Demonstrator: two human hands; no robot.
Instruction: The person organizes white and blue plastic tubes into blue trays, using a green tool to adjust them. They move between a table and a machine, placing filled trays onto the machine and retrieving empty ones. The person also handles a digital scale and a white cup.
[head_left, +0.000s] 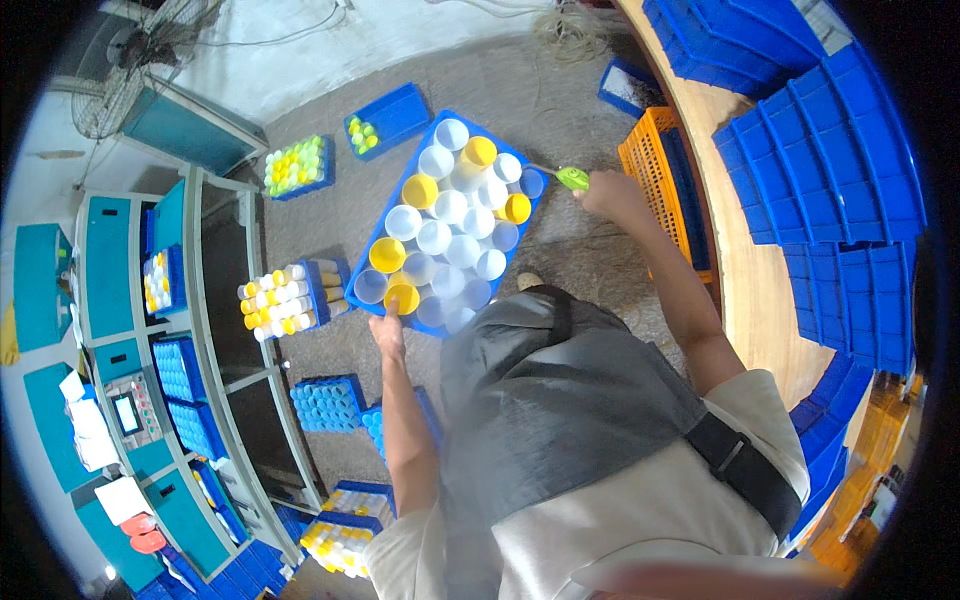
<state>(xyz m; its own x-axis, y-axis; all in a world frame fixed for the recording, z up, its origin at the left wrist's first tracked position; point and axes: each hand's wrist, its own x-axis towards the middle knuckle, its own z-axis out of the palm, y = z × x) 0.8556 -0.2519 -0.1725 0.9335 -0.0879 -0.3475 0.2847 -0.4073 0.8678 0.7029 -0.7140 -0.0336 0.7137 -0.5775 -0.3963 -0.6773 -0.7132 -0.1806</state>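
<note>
A blue plastic crate [362, 298] filled with upright white and yellow round cup-like tubes is tilted in front of me. My left hand [390, 328] grips its near left corner, thumb over the rim beside a yellow tube [402, 298]. At the right, my right hand [612, 196] is closed around the bright green handle of a thin metal tool [573, 178]. The tool's shaft reaches to the crate's right rim; its tip is too small to make out. Whether it touches the crate, I cannot tell.
On the floor to the left stand crates of yellow-green pieces [297, 168], white and yellow tubes [278, 302] and blue pieces [328, 404]. Teal machine cabinets [108, 262] line the left. Stacked blue crates [820, 150] and an orange basket [648, 160] are at the right.
</note>
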